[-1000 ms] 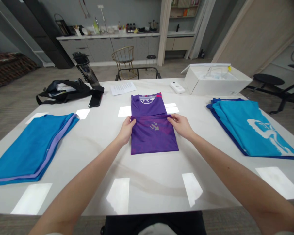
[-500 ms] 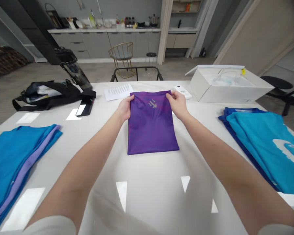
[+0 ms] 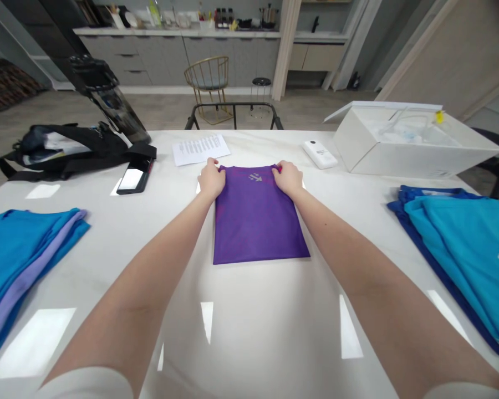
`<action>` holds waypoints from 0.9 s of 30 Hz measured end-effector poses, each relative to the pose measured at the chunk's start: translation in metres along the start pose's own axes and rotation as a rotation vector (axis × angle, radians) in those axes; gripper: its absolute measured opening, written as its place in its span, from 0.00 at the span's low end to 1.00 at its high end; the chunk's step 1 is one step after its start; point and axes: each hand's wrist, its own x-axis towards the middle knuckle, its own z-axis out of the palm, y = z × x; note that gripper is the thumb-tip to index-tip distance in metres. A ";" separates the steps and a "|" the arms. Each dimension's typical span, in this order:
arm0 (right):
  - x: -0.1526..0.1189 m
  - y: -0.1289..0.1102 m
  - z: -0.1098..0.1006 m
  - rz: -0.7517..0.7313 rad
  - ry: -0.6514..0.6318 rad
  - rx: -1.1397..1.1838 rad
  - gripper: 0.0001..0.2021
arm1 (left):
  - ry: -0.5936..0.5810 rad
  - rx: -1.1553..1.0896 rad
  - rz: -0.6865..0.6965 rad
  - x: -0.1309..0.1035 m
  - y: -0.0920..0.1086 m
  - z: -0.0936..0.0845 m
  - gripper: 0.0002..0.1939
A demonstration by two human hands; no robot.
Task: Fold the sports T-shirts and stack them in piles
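Observation:
A purple garment [image 3: 258, 221], folded into a neat rectangle with a small grey arrow print near its far edge, lies in front of me on the white table [image 3: 249, 316]. My left hand [image 3: 212, 178] is closed on its far left corner. At the far right corner, my right hand [image 3: 288, 177] pinches the cloth. The near edge of the fabric rests straight on the tabletop. Whether it is a shirt or another garment I cannot tell.
Folded blue and lilac clothes [image 3: 20, 249] lie at left, blue clothes [image 3: 466, 244] at right. Along the back are a black bag [image 3: 66, 149], phone [image 3: 135, 176], bottle [image 3: 112, 100], printed paper [image 3: 200, 149], white device [image 3: 319, 154] and open white box [image 3: 416, 152].
Both hands have lowered the garment's far edge toward the table, still gripping its corners. The view has shifted slightly, and the white device now shows fully beyond my right hand.

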 end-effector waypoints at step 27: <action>-0.038 -0.019 -0.002 -0.201 -0.114 -0.144 0.32 | -0.224 0.273 0.494 -0.036 0.029 0.019 0.31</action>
